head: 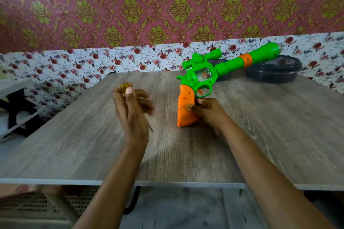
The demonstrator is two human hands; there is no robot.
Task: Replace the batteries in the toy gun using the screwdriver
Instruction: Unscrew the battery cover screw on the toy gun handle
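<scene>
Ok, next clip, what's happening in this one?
A person sits at a wooden table with a green and orange toy gun. The right hand grips its orange handle, the barrel pointing away to the right. The left hand, blurred with motion, holds a screwdriver with a yellow handle, clear of the gun. The handle looks closed; no batteries are visible.

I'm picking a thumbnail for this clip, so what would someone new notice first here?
First, the bright green and orange toy gun, right of centre on the wooden table, with the right hand around its orange grip. Next, the blurred left hand at centre, holding a screwdriver with a yellow handle. Behind, the loud red and gold wallpaper fills the top.
</scene>
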